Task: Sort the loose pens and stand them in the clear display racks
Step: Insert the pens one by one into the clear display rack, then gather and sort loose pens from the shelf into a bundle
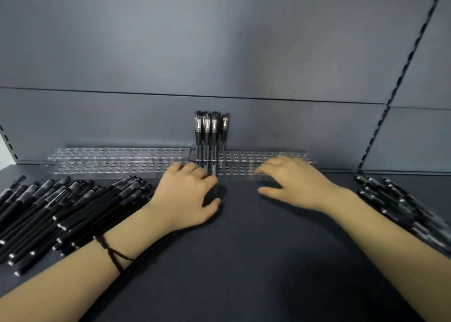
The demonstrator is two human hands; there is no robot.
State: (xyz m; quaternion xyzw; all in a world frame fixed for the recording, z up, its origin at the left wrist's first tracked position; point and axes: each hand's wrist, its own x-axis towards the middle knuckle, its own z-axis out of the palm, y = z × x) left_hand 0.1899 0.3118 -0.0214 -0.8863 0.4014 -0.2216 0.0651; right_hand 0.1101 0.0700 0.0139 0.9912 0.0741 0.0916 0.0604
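Two clear tiered display racks stand side by side along the back of the dark shelf. The left rack (117, 153) holds nothing. In the right rack (244, 155), several black pens (207, 131) stand upright at its left end. My left hand (188, 192) rests at that rack's front left corner, fingers loosely bent against the edge, thumb apart on the shelf. My right hand (292, 182) lies over the rack's front tier with fingers stretched forward and thumb pointing left; it is blurred. Neither hand holds a pen.
A large heap of loose matte-black pens (61, 211) lies on the shelf at the left, under my left forearm. A smaller heap of clear-barrelled pens (400, 204) lies at the right. A grey back panel and a slotted upright (380, 126) close the rear.
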